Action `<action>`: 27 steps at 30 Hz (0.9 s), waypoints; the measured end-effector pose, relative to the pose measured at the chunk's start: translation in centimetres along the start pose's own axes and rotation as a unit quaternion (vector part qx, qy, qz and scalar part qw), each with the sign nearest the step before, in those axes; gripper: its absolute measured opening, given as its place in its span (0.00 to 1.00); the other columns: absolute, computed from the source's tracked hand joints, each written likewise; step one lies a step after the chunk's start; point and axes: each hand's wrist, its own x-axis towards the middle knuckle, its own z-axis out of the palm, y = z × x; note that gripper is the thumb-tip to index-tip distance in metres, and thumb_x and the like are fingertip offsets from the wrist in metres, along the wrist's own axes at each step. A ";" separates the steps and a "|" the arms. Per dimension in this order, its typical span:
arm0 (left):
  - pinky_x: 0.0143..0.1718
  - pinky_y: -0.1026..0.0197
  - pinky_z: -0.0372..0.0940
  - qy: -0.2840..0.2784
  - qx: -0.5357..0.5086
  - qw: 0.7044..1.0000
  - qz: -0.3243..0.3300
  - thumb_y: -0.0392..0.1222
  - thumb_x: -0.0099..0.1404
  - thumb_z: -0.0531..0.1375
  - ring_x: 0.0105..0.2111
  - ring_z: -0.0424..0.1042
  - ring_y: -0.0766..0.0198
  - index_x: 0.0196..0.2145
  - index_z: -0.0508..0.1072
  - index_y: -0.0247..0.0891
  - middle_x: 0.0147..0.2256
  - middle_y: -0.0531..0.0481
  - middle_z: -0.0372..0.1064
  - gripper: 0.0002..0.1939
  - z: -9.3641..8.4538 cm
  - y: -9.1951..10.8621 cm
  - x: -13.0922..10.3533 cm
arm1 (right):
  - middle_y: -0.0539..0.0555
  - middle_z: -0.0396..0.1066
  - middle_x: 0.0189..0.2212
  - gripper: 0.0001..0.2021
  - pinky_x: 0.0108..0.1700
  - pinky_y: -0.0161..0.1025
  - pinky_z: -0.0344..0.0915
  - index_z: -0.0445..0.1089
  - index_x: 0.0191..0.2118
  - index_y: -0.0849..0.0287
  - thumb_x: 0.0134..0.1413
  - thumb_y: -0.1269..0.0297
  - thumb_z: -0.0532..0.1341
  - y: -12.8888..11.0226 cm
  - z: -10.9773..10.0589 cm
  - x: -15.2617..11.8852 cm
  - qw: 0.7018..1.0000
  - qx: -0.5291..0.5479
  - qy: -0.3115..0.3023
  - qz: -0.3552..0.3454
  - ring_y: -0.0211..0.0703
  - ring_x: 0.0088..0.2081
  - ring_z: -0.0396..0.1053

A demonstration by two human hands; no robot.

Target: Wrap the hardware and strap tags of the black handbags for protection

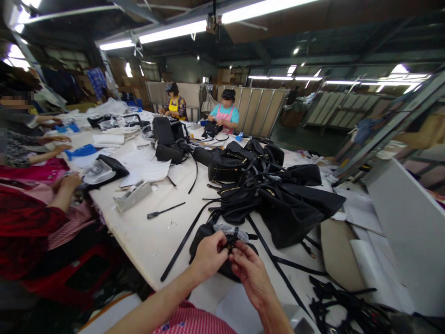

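Observation:
My left hand (208, 254) and my right hand (252, 273) meet over a small black bag (203, 234) lying near the front edge of the white worktable (153, 236). Both hands pinch a small black strap fitting (231, 243) on top of that bag, beside a bit of clear plastic wrap (231, 230). A long black strap (184, 241) runs from the bag toward the table's near edge. Just behind lies a heap of black handbags (278, 195) with loose straps.
A black-handled tool (163, 211) and a metal device (134, 195) lie to the left. Co-workers sit along the left edge, one in red (31, 218); two more people (225, 113) work at the far end. Loose black straps (347, 304) lie at the right, beside white boards (410, 222).

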 end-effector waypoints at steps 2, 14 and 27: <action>0.26 0.64 0.50 -0.004 -0.006 1.000 0.003 0.32 0.50 0.57 0.23 0.56 0.69 0.24 0.62 0.39 0.21 0.59 0.57 0.06 -0.1 0.0 0.0 | 0.50 0.74 0.31 0.21 0.29 0.31 0.65 0.75 0.38 0.58 0.34 0.59 0.76 0.1 -0.1 -0.1 1.000 -0.021 0.001 0.005 0.39 0.33 0.73; 0.26 0.65 0.55 -0.073 -0.099 0.991 -0.049 0.35 0.50 0.60 0.24 0.62 0.68 0.29 0.66 0.37 0.24 0.57 0.63 0.06 -0.2 -0.7 -0.1 | 0.54 0.78 0.31 0.22 0.31 0.35 0.66 0.76 0.40 0.60 0.36 0.57 0.74 1.7 -0.2 0.2 0.993 -0.080 -0.017 -0.083 0.42 0.31 0.72; 0.27 0.64 0.60 -0.073 -0.147 0.983 -0.085 0.39 0.53 0.60 0.22 0.64 0.68 0.36 0.61 0.40 0.22 0.58 0.62 0.13 -0.2 -0.5 -1.0 | 0.45 0.69 0.22 0.11 0.28 0.33 0.64 0.65 0.31 0.56 0.42 0.64 0.68 3.1 0.1 0.9 0.993 0.010 0.018 -0.117 0.36 0.24 0.67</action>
